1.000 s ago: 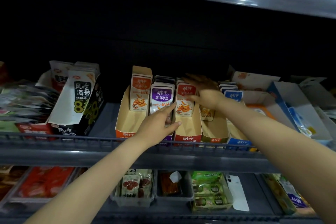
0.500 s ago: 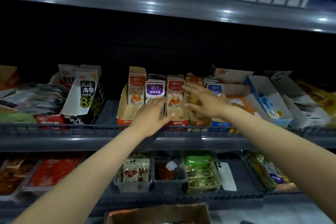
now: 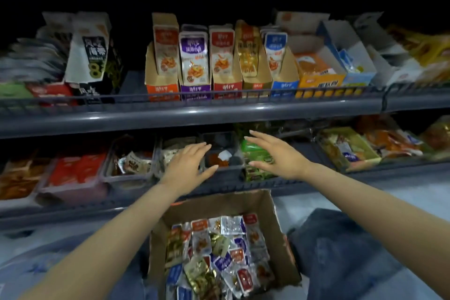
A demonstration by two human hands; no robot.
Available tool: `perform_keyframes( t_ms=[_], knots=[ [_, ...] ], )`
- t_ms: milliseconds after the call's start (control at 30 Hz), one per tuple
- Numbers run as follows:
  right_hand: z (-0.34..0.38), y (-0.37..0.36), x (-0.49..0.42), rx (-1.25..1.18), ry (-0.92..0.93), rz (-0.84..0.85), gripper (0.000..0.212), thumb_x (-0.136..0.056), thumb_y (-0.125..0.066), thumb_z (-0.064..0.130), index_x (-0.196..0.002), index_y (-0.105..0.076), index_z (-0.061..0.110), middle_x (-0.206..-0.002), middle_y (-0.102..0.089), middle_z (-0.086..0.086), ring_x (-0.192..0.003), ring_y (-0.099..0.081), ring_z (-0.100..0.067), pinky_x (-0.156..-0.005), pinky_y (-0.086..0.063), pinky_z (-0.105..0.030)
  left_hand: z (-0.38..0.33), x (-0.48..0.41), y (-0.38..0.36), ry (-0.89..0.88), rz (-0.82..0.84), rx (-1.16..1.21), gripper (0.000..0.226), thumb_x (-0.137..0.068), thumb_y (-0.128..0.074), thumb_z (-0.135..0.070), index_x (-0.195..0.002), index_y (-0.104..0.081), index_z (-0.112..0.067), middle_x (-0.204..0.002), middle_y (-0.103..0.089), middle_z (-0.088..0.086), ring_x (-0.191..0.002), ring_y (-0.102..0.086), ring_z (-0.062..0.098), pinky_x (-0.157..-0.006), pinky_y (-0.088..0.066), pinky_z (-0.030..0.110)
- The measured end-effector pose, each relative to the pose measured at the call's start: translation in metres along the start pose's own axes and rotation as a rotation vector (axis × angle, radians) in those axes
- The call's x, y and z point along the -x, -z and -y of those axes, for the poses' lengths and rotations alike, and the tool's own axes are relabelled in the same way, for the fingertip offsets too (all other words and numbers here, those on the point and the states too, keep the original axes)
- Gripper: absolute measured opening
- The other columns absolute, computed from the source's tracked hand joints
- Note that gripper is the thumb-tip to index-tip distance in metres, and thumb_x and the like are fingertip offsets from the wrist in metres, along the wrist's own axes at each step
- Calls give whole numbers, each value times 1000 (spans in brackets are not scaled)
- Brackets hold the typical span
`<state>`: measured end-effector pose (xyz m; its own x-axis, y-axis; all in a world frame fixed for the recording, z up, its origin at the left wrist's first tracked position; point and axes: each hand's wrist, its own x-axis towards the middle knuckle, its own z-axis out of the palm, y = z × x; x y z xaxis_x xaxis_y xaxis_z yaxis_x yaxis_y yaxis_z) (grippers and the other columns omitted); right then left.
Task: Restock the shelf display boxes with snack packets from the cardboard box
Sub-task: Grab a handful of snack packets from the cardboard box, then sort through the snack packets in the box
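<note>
Snack packets (image 3: 219, 253): loose mixed heap in cardboard box (image 3: 219, 204) on the floor, directly below both hands. Display boxes (image 3: 227, 85): five in a row on upper shelf (image 3: 194, 117), each fronted by upright packets; depth behind not visible. Progress: judged partway, as many packets remain in the box. Left hand (image 3: 187, 165), right hand (image 3: 277, 156): both empty, fingers spread, level with lower shelf (image 3: 73, 212), clear of the packets.

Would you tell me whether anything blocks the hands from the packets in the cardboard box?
Nothing visible does: the left hand and right hand hover above the open-topped cardboard box, packets exposed.
</note>
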<state>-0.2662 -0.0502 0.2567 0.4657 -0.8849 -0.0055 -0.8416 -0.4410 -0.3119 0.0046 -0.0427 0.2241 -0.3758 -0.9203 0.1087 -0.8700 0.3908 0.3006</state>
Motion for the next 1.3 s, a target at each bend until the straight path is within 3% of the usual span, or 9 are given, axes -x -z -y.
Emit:
perform_keyframes(
  t_ms=[200,400,600,733,833,900,1100,1233,1300],
  knots=[
    [-21,-88,20,-52,-150,250,72,-90,-52,52,-150,-19,29,-159,-12,4,-144,-19,-19,-113,-28,-35,20,39,-76,139,202,53,67,-93,-43,-56,-148,-29,-20,-153,-31,1,-140,-27,20,-113,-26,34],
    [-41,-162,32,-196,-293,371,72,-90,-55,47,-150,-22,26,-158,-14,1,-145,-18,-21,-116,-23,-35,46,64,-142,273,447,53,69,-93,-42,-56,-148,-29,-17,-154,-29,4,-139,-29,22,-112,-29,34],
    [-52,-225,41,-357,-428,537,72,-88,-64,38,-147,-31,13,-154,-23,-6,-137,-35,-22,-110,-27,-25,60,86,-190,354,560,71,59,-94,-45,-51,-141,-40,-17,-142,-45,10,-127,-43,28,-102,-38,33],
    [-54,-259,51,-469,-518,650,71,-82,-70,38,-142,-39,17,-144,-40,-7,-125,-48,-25,-106,-40,-37,63,92,-215,439,671,146,60,-96,-42,-49,-146,-32,-17,-146,-41,10,-128,-44,27,-100,-38,30],
    [-55,-283,55,-623,-624,644,73,-82,-72,26,-142,-34,10,-145,-39,-12,-132,-40,-30,-110,-35,-40,65,93,-228,504,707,236,55,-95,-42,-51,-139,-42,-18,-135,-53,10,-116,-53,26,-96,-45,35],
    [-55,-298,57,-582,-670,630,79,-82,-71,33,-145,-30,8,-149,-34,-15,-137,-33,-32,-113,-29,-42,70,97,-239,530,728,282,58,-93,-41,-56,-138,-44,-20,-137,-51,8,-118,-52,25,-97,-45,38],
    [-56,-337,62,-719,-792,710,77,-79,-71,45,-143,-36,21,-147,-40,-7,-128,-45,-26,-102,-44,-37,74,103,-259,556,756,275,58,-94,-40,-55,-141,-40,-22,-143,-44,5,-125,-47,25,-102,-40,39],
    [-53,-359,65,-772,-857,691,74,-85,-68,34,-145,-31,15,-147,-36,-10,-132,-40,-30,-95,-40,-30,76,102,-273,602,797,344,59,-94,-41,-55,-141,-39,-20,-144,-46,6,-125,-48,24,-103,-41,38],
    [-50,-365,65,-860,-912,675,73,-79,-75,28,-140,-36,13,-138,-46,-11,-127,-46,-31,-98,-42,-33,76,105,-280,653,840,353,60,-96,-41,-50,-146,-33,-18,-148,-40,8,-129,-44,26,-104,-39,34]
  ],
)
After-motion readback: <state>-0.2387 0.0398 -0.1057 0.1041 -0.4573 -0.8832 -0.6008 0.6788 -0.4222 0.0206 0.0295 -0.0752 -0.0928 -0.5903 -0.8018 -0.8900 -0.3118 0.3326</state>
